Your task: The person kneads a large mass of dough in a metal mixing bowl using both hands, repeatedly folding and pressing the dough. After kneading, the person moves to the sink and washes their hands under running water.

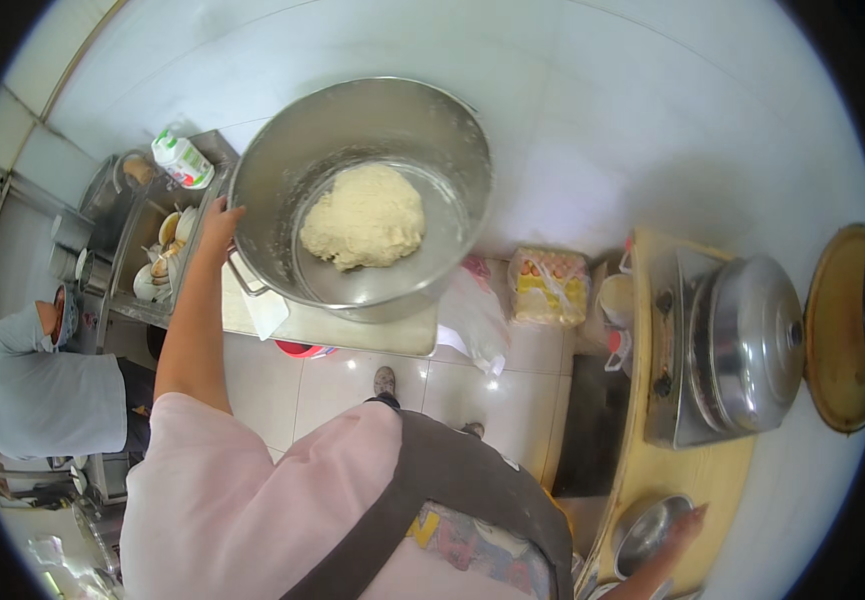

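Observation:
A large stainless steel pot (447, 142) holds a lump of pale dough (365, 217) and tilts towards me, with smears of flour or dough on its inner wall. My left hand (219, 229) grips the pot's left rim, just above a wire side handle (247, 279). Below the pot is a pale board or worktop (372, 339), on which a white flat scraper-like piece (267, 311) lies. Over at the lower right, my right hand (684, 529) is blurred at the edge of a metal bowl (642, 536). Whether its fingers hold the bowl's rim is unclear.
Dishes (166, 255) fill a sink (129, 304) at left, with a white bottle (183, 161) behind it. Another person (57, 382) stands at far left. Packed eggs (550, 285) and plastic bags (477, 315) sit beyond the board. A lidded steel pan (751, 341) rests on a stove (665, 345).

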